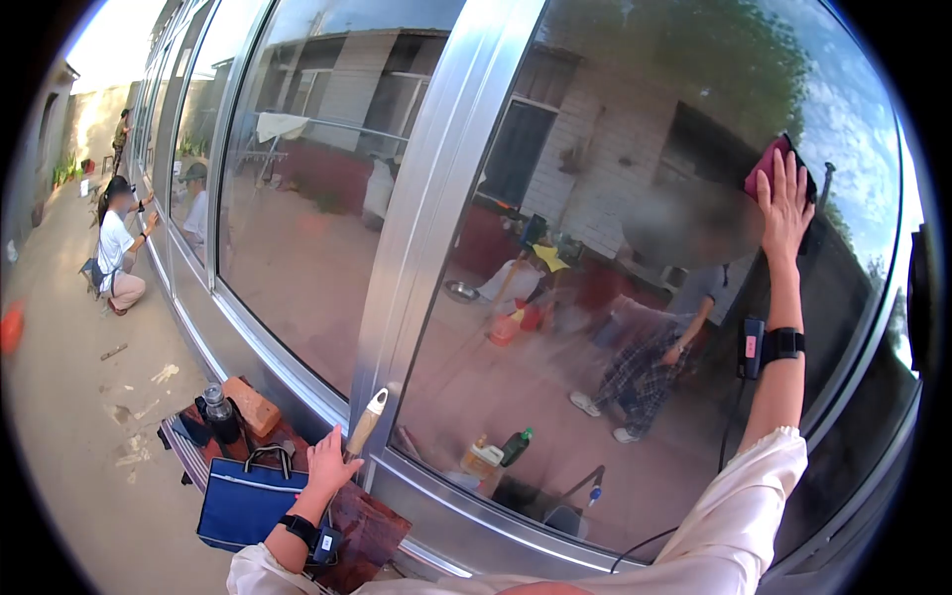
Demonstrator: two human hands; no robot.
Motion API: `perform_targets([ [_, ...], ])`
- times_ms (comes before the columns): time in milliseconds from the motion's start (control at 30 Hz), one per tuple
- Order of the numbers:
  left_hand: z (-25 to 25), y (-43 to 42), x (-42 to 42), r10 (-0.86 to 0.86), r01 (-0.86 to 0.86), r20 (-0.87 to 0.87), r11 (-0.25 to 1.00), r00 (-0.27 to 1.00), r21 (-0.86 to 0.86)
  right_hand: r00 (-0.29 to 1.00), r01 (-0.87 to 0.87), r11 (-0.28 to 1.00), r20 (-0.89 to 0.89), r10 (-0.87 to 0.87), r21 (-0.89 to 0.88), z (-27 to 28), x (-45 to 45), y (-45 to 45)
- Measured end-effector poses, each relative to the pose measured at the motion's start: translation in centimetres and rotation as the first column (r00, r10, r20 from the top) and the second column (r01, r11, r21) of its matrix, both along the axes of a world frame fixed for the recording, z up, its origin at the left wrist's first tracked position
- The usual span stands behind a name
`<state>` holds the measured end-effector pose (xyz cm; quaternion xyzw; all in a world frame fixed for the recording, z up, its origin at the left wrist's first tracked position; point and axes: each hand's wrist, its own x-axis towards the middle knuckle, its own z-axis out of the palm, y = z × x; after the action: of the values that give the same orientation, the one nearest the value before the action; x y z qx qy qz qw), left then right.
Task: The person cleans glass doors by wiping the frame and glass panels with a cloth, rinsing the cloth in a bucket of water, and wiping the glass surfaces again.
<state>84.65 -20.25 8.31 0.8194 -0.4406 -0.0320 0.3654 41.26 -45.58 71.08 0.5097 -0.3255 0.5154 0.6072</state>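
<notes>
My right hand (783, 206) is raised high on the large window pane (585, 327). Its fingers lie long over a dark red and black cloth (762, 171), pressing it to the glass. Low at the left, my left hand (327, 464) is by the metal window frame (421, 218). A pale wooden handle (367, 421) with a hole in its end sticks up between the thumb and fingers; the tool's other end is hidden. Black bands with small boxes are on both wrists. Cloudy smears and reflections cover part of the glass.
Below my left hand stands a low table (372, 521) with a patterned cover. On it are a blue bag (248, 504), a dark bottle (220, 412) and a brick (251, 405). Farther left, a person in white (119, 238) crouches at the windows, with another person (121, 134) beyond.
</notes>
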Motion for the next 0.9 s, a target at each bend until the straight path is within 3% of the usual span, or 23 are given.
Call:
perform_targets([
  [67, 3.2, -1.6, 1.5, 0.014, 0.011, 0.134, 0.983, 0.991, -0.183, 0.974, 0.027, 0.997, 0.220, -0.044, 0.078, 0.2, -10.3, -1.8],
  [167, 13.2, -4.6, 2.2, 0.078, 0.106, 0.394, 0.900, 0.916, -0.423, 0.862, -0.067, 0.963, 0.502, -0.077, 0.263, -1.9, -22.9, -2.3],
  [267, 23.1, -8.6, 2.5, 0.219, 0.197, 0.532, 0.762, 0.818, -0.617, 0.831, 0.066, 0.982, 0.535, -0.153, 0.178, -4.2, -39.3, -8.1],
  [333, 29.6, -10.9, 1.9, 0.286, 0.274, 0.575, 0.663, 0.767, -0.696, 0.861, 0.045, 0.986, 0.494, -0.120, 0.160, -6.9, -38.0, -4.8],
  [400, 35.1, -13.3, 2.0, 0.376, 0.310, 0.566, 0.556, 0.734, -0.772, 0.856, 0.166, 0.977, 0.472, -0.210, 0.133, -7.3, -37.6, -5.1],
  [433, 37.5, -14.5, 2.3, 0.414, 0.322, 0.562, 0.519, 0.716, -0.792, 0.821, 0.031, 0.992, 0.563, -0.095, 0.122, -7.3, -35.0, -3.6],
  [567, 43.9, -18.1, 3.7, 0.540, 0.280, 0.497, 0.434, 0.679, -0.856, 0.750, -0.003, 0.993, 0.657, -0.079, 0.122, -3.2, -33.7, -3.7],
  [600, 44.9, -18.8, 4.0, 0.554, 0.284, 0.492, 0.421, 0.671, -0.861, 0.752, 0.010, 0.994, 0.654, -0.076, 0.105, -1.3, -35.1, -4.6],
  [667, 46.2, -19.9, 4.6, 0.562, 0.279, 0.531, 0.474, 0.633, -0.835, 0.886, 0.032, 0.998, 0.463, -0.005, -0.051, 5.7, -43.3, -10.2],
  [733, 46.6, -20.8, 4.7, 0.610, 0.285, 0.527, 0.453, 0.592, -0.845, 0.794, 0.057, 0.998, 0.605, -0.064, 0.030, 10.0, -42.3, -10.3],
  [800, 46.4, -21.2, 5.1, 0.570, 0.285, 0.523, 0.456, 0.634, -0.843, 0.694, 0.038, 0.998, 0.717, -0.061, 0.048, 12.8, -37.9, -9.1],
  [900, 46.2, -20.7, 4.5, 0.582, 0.263, 0.542, 0.497, 0.606, -0.827, 0.664, -0.015, 1.000, 0.747, 0.024, -0.019, 17.0, -32.0, -8.6],
])
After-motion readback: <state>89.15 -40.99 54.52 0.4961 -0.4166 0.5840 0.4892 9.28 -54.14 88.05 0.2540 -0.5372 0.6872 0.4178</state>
